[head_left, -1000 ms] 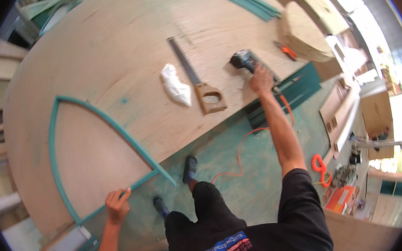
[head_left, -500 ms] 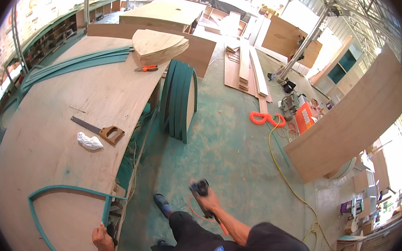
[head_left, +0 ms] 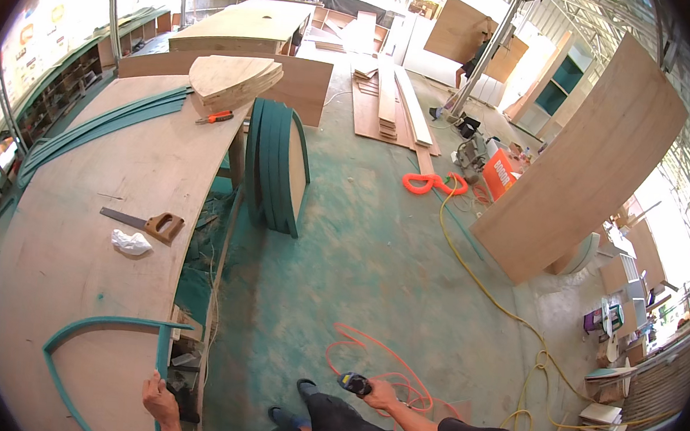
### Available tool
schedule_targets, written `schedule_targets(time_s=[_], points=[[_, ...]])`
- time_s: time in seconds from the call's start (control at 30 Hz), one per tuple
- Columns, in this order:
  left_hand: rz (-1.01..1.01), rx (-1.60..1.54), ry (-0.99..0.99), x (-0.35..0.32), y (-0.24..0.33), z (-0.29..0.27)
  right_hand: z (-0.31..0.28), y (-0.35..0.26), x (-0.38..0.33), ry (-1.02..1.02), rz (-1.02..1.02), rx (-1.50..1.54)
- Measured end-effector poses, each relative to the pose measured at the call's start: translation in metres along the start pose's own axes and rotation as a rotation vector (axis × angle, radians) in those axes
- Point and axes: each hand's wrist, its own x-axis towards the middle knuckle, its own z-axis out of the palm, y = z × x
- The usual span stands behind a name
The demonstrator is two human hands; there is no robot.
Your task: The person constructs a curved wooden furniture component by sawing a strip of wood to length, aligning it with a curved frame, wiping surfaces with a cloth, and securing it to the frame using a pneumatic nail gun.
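My left hand (head_left: 161,401) is closed on the straight side of a green-edged, pointed-arch piece (head_left: 63,337) at the near end of the wooden table. A dark object (head_left: 184,404) beside that hand, at the table's edge, is too unclear to name. Over the floor to the right, my right hand (head_left: 383,394) is wrapped round a black nail gun (head_left: 356,383), apart from the table. Loops of orange hose (head_left: 345,325) lie on the floor around it. Farther up the table are a handsaw (head_left: 147,224) and a crumpled white wad (head_left: 131,243).
Green strips (head_left: 106,133), pliers (head_left: 215,118) and stacked arched boards (head_left: 229,82) lie at the table's far end. Green-edged panels (head_left: 271,164) stand against its side. A large plywood sheet (head_left: 587,167) leans at right. A yellow hose (head_left: 482,287) crosses the floor. A person (head_left: 475,59) stands far back.
My right hand has lowered the nail gun and swung it farther from the table. My left hand stays on the green-edged piece. The view has shifted, and more orange hose shows.
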Motion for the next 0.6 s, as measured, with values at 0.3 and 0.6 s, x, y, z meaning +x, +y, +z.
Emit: schedule_targets(time_s=[0.3, 0.6], points=[[-0.012, -0.011, 0.029, 0.004, 0.003, 0.002, 0.05, -0.062, 0.099, -0.068, -0.52, 0.1], [-0.078, -0.057, 0.03, 0.003, -0.032, 0.019, 0.183, -0.106, 0.266, -0.143, -0.971, -0.001]])
